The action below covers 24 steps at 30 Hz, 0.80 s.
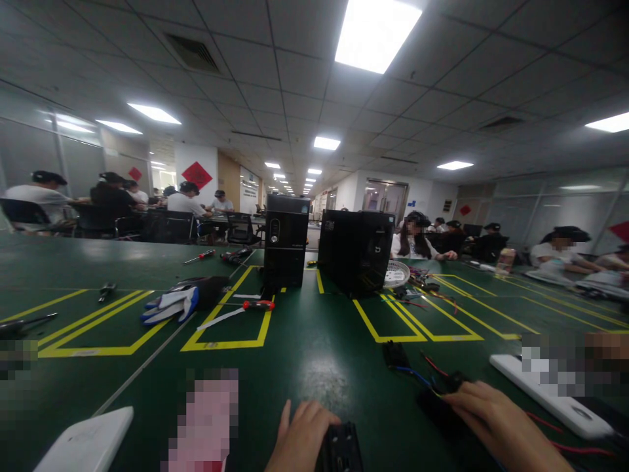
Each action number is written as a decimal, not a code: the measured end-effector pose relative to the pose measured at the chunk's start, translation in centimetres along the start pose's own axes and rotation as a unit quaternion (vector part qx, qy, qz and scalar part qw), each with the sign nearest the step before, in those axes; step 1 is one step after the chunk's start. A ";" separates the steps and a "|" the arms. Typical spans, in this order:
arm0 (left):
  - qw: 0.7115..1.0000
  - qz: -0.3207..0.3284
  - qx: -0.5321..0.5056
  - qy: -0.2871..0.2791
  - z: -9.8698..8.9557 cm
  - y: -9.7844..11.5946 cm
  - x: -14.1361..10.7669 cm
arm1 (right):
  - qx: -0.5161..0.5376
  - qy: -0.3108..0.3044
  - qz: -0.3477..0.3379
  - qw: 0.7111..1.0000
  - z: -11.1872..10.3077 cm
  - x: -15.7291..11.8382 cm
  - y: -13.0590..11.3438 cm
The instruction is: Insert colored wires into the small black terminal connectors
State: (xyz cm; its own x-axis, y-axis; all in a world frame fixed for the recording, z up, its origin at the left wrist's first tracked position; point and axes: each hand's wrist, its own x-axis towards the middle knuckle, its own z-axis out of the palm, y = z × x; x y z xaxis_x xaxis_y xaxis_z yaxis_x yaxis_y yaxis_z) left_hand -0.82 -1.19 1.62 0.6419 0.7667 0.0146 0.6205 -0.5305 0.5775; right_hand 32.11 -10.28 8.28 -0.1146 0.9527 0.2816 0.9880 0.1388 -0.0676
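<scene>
At the near edge of the green table, my left hand (302, 436) is closed against a black box-like part (344, 447). Its thumb side touches the part, and the lower edge of the picture cuts both off. Farther right, my right hand (491, 416) has its fingers pressed together on a small dark piece with wires (457, 380), whose kind I cannot make out. Blue and red wires run from there towards a black connector block (396, 355) lying on the table.
Two black computer towers (287, 242) (351, 252) stand mid-table. A red-handled screwdriver (259, 305), gloves (171, 305) and a white basket (396, 274) lie around them. White slabs (86, 442) (545, 393) flank my hands. A person (417, 242) sits across the table.
</scene>
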 end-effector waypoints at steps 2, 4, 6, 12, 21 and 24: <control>1.000 0.002 0.000 -0.005 0.0 0.0 0.0 | 0.004 0.014 0.006 1.000 0.3 0.0 0.1; 1.000 0.004 0.004 -0.007 -0.1 0.1 0.0 | 0.010 0.029 0.008 0.999 0.5 -0.1 0.3; 1.000 0.003 0.006 -0.005 -0.2 0.2 -0.1 | 0.015 0.039 0.005 0.999 0.6 -0.1 0.3; 1.000 0.000 -0.001 0.008 -0.1 0.2 -0.3 | 0.017 0.055 0.003 0.998 0.8 -0.1 0.4; 1.000 0.008 0.012 0.013 0.0 0.2 -0.3 | -0.005 0.062 0.004 0.998 1.1 -0.2 0.6; 1.000 0.005 0.008 0.008 -0.3 0.4 -0.4 | -0.007 0.051 0.007 0.999 1.0 -0.3 0.5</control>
State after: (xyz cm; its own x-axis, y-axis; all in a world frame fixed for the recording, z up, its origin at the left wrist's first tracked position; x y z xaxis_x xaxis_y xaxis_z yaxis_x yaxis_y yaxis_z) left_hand -0.92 -1.63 2.07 0.6403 0.7674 0.0336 0.6218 -0.5435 0.5640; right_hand 32.58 -10.21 7.22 -0.0897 0.9218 0.3772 0.9909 0.1206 -0.0590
